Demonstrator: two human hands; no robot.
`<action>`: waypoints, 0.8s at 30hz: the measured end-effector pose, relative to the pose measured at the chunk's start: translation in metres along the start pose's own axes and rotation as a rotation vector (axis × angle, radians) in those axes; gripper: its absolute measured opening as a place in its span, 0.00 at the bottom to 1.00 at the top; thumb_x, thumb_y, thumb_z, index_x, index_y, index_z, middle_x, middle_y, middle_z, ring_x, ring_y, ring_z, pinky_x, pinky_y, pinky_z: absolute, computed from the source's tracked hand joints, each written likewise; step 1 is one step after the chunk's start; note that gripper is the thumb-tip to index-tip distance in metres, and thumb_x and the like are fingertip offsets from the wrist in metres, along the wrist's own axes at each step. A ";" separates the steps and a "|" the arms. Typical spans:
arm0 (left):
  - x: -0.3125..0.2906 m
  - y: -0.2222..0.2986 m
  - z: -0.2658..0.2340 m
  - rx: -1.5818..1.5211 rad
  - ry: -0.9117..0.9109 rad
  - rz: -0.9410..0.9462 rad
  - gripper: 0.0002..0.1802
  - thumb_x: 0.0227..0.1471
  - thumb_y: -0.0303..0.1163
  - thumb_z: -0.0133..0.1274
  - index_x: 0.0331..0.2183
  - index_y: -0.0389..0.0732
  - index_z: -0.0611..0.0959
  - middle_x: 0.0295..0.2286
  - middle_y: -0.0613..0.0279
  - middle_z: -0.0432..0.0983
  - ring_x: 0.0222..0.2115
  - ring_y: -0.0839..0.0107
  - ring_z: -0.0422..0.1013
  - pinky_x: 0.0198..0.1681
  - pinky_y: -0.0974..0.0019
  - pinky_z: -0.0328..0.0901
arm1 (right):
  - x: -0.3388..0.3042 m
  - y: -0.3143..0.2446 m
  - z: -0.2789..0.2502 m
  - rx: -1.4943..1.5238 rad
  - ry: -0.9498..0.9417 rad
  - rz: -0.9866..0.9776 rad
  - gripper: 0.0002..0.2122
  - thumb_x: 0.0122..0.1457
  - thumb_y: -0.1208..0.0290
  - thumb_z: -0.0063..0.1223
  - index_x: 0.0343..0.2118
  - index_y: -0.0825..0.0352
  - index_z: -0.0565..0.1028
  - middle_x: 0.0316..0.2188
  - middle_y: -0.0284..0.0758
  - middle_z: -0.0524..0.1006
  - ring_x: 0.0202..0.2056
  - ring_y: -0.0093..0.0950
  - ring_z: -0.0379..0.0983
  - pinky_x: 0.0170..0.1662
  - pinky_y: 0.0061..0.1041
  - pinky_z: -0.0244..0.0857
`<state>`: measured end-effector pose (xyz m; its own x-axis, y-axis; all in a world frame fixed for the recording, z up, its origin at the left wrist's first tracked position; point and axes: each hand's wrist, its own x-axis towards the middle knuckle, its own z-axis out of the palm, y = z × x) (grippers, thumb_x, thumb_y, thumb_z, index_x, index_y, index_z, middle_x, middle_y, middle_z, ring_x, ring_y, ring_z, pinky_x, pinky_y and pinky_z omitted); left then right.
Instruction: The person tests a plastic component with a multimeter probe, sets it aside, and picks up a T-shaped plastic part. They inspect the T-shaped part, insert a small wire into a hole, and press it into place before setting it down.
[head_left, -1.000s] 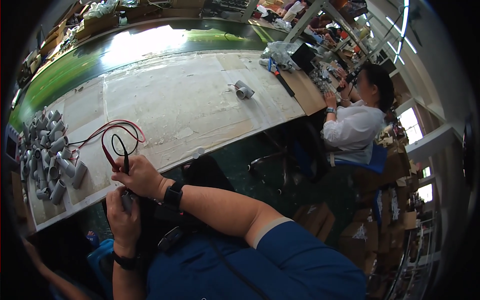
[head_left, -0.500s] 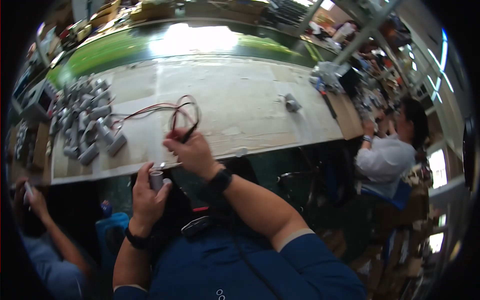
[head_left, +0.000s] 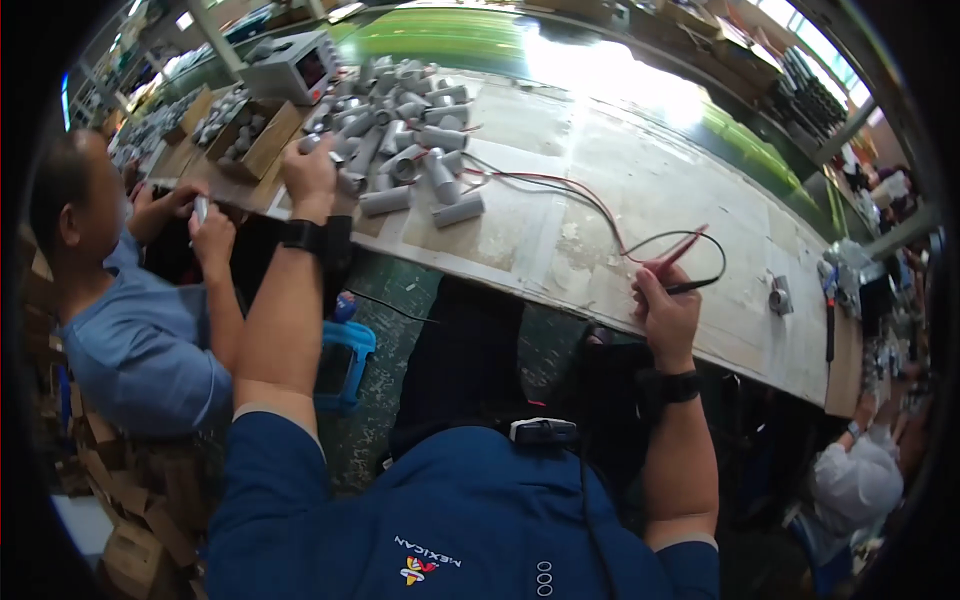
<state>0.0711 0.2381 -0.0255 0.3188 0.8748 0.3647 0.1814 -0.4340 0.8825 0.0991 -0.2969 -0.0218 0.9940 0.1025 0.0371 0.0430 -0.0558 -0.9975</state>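
My left hand [head_left: 310, 172] reaches to the near left edge of a heap of grey cylinders [head_left: 440, 178]. Its fingers are curled around one grey cylinder [head_left: 312, 144], partly covered by the hand. Over the front part of the worktable [head_left: 530, 235], my right hand [head_left: 668, 312] pinches a red test probe [head_left: 686, 247] and a black test probe [head_left: 697, 285] together. Their thin red and black leads [head_left: 575, 185] loop up from the probes and run left to the heap. A single grey cylinder [head_left: 779, 295] stands apart on the table, right of my right hand.
A grey box-shaped device [head_left: 290, 68] and an open carton [head_left: 250, 140] of grey parts stand left of the heap. A co-worker in blue [head_left: 140, 330] sits close on my left, beside a blue stool [head_left: 348, 365]. Another, in white [head_left: 855, 480], sits at right.
My left hand has gone from in front of my body to the heap on the left. My right hand has moved right with the probes, stretching the leads. The view has turned left.
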 end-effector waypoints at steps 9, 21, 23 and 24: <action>0.230 -0.136 -0.032 0.847 -0.606 0.188 0.40 0.62 0.61 0.47 0.47 0.27 0.82 0.46 0.30 0.78 0.50 0.37 0.73 0.53 0.46 0.65 | 0.001 -0.018 0.010 -0.030 -0.063 -0.133 0.06 0.62 0.69 0.65 0.36 0.67 0.82 0.23 0.28 0.79 0.22 0.15 0.71 0.23 0.19 0.64; -0.197 0.320 0.063 0.178 -1.056 1.176 0.22 0.53 0.28 0.62 0.51 0.35 0.80 0.53 0.47 0.75 0.56 0.51 0.72 0.60 0.57 0.64 | 0.025 -0.008 -0.031 -0.077 -0.213 -0.011 0.08 0.64 0.67 0.63 0.38 0.67 0.82 0.23 0.28 0.79 0.25 0.18 0.75 0.28 0.20 0.70; -0.292 0.358 0.074 0.087 -1.358 1.206 0.23 0.55 0.33 0.62 0.52 0.37 0.81 0.56 0.48 0.74 0.57 0.49 0.70 0.61 0.54 0.65 | 0.025 -0.004 -0.026 -0.081 -0.086 -0.247 0.08 0.60 0.69 0.65 0.35 0.69 0.81 0.23 0.31 0.81 0.26 0.24 0.78 0.33 0.24 0.72; -0.330 0.373 0.074 0.085 -1.426 1.265 0.25 0.56 0.35 0.62 0.53 0.36 0.80 0.57 0.45 0.72 0.58 0.47 0.70 0.62 0.54 0.65 | 0.034 -0.007 -0.035 -0.088 -0.093 -0.269 0.08 0.60 0.69 0.65 0.35 0.69 0.81 0.23 0.31 0.81 0.26 0.24 0.78 0.33 0.24 0.72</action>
<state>0.1029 -0.2282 0.1617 0.6932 -0.6999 0.1721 -0.7133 -0.6321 0.3028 0.1362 -0.3277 -0.0113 0.9325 0.2155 0.2899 0.3164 -0.0997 -0.9434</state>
